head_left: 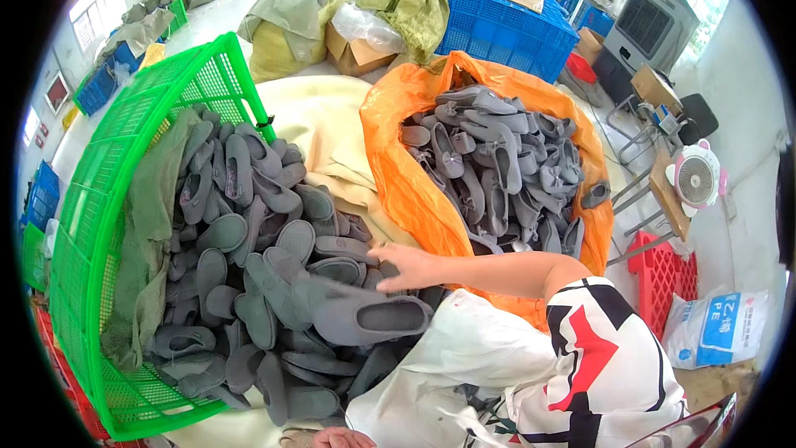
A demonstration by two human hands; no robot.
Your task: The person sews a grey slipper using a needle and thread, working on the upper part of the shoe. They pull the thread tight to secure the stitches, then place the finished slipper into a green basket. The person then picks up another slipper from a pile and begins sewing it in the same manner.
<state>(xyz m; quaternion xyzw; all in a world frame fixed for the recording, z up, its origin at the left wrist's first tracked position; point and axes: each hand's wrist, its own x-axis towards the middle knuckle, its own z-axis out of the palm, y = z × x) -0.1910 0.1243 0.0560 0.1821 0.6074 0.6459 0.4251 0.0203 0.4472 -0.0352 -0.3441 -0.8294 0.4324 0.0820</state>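
Grey slip-on shoes lie heaped in a tipped green mesh crate at about nine o'clock, spilling toward the middle of the view, and one shoe rests sole-down at the front of the heap with its opening facing up. The right hand reaches across from four o'clock, fingers spread and lying on the top of the pile just above that shoe; it does not look clamped on anything. The left hand only peeks in at six o'clock, and I cannot tell whether it is open or closed.

A second batch of the same shoes fills an orange sack at one o'clock, close beside the crate's heap. The likeliest trouble, in my judgement, is that the loose slope gives way when a shoe is pulled from it, sending others sliding onto the cream cloth between the two piles. The piles sit near enough that slid shoes could mix. A white bag on the lap covers the near edge of the heap, so a shoe could slip under it unseen.
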